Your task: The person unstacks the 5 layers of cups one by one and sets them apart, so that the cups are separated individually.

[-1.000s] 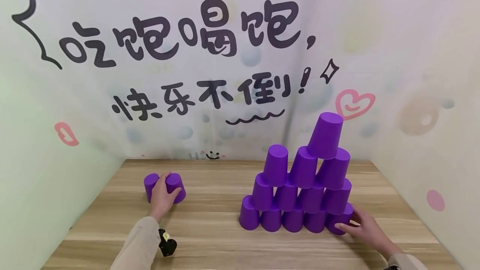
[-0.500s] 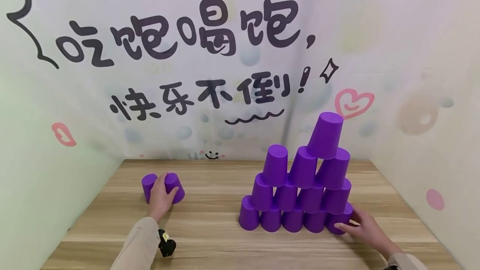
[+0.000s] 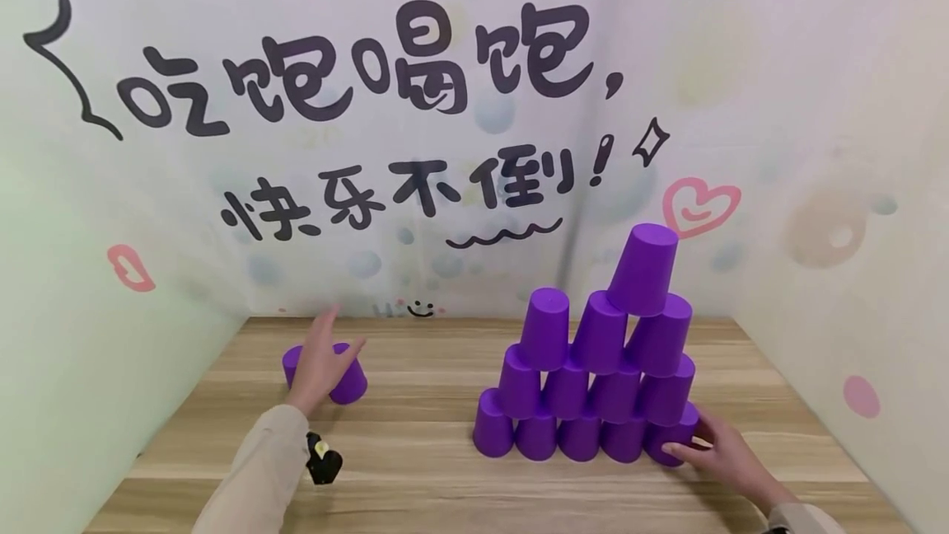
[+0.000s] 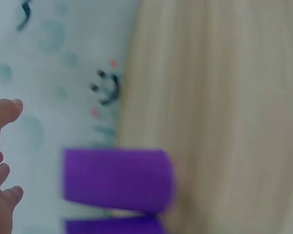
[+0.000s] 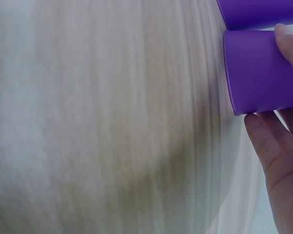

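Observation:
Two upside-down purple cups, a left one and a right one, stand side by side on the table's left. Over them is my left hand, fingers extended and thumb apart, partly hiding both. In the left wrist view that hand is clear of the nearer cup. To the right rises a stepped stack of purple cups, with a single cup on top. My right hand holds the bottom row's rightmost cup; its thumb and fingers lie on different sides of it.
The wood-grain table runs back to a printed wall hanging with black lettering. Pale side walls stand at left and right. A black device is on my left wrist.
My left hand has let go of the left-side cups and lifted, its fingers now stretched out. Both cups stay in place. The right hand and the stack look the same.

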### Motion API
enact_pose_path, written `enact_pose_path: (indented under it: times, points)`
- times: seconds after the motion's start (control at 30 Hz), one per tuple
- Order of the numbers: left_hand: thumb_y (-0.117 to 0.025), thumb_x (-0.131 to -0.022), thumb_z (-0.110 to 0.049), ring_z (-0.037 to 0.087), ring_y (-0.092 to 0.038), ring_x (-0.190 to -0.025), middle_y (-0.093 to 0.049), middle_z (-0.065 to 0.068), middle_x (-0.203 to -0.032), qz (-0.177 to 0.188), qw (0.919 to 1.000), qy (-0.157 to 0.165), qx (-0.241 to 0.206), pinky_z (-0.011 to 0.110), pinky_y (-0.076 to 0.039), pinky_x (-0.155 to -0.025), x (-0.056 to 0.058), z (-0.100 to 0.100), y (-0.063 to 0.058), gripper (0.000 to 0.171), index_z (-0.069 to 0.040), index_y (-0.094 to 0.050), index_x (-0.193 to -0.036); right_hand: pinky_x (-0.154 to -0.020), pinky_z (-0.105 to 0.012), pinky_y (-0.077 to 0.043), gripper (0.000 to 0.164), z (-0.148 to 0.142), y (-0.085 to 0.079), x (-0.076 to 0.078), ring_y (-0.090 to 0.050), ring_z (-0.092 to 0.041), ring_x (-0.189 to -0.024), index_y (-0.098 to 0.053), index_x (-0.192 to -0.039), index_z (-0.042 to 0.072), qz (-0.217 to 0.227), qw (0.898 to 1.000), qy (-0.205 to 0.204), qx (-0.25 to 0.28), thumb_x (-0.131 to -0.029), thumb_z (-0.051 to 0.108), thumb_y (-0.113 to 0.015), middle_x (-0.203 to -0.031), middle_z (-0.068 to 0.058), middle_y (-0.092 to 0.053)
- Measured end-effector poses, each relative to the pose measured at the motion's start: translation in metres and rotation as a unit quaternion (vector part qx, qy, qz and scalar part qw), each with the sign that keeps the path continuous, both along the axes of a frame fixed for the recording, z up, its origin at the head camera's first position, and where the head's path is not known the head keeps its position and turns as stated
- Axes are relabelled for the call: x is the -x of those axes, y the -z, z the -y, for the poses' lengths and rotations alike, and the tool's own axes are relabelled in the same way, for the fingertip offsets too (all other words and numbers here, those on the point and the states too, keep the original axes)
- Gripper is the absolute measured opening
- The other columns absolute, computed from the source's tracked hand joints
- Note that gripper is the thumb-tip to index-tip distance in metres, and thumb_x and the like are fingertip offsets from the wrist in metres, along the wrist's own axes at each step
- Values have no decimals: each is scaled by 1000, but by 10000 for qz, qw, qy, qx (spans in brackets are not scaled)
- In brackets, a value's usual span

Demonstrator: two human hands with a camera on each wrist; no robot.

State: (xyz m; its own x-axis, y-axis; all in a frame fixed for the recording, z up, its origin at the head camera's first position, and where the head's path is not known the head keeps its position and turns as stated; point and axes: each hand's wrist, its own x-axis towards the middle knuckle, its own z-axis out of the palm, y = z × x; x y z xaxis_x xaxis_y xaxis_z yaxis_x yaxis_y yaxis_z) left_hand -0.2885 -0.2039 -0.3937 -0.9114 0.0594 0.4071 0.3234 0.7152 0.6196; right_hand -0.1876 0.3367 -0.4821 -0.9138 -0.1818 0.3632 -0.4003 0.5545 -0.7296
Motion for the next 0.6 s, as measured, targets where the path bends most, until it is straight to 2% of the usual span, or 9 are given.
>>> enact_pose_path:
  times: [0.1, 0.2, 0.27, 0.4, 0.6]
  points:
    - [-64, -80, -13, 38, -27, -124, -30, 25, -135, -462, 9984, 313, 65, 50, -22, -102, 4, -17, -25, 66, 5, -28, -133, -64, -25, -52, 52, 0, 1, 0, -57, 1, -84, -47, -115, -9, 41, 10000, 32, -6, -72, 7, -72, -97, 21, -56]
    - [-65, -79, -12, 34, -28, -124, -32, 21, -135, -948, 9923, 794, 74, 47, -23, -102, 6, -41, -52, 66, 3, -31, -133, -63, -25, -52, 52, 0, 1, 0, -57, 1, -84, -47, -115, -9, 80, 10000, 46, 1, -72, 7, -72, -96, 20, -57]
    - [-66, -78, -11, 32, -31, -123, -35, 19, -134, -1300, 9854, 1100, 89, 44, -24, -103, 6, -60, -71, 65, 3, -33, -132, -63, -25, -52, 52, 0, 1, 0, -57, 1, -84, -47, -115, -9, 98, 9999, 54, 1, -72, 7, -72, -96, 20, -57]
    - [-67, -77, -11, 27, -33, -122, -39, 17, -132, -1776, 9696, 1685, 12, 38, -26, -103, 3, -101, -106, 64, 2, -36, -131, -63, -26, -52, 52, -1, 0, -1, -57, 1, -84, -47, -115, -9, 90, 9999, 45, 8, -72, 7, -72, -96, 19, -57]
    - [-66, -78, -13, 19, -35, -122, -41, 13, -131, -2351, 9396, 2486, -88, 26, -26, -103, -8, -160, -147, 61, 1, -38, -130, -63, -26, -52, 51, -1, 0, -1, -57, 0, -84, -48, -114, -8, 57, 10000, 28, 11, -72, 7, -72, -96, 6, -62]
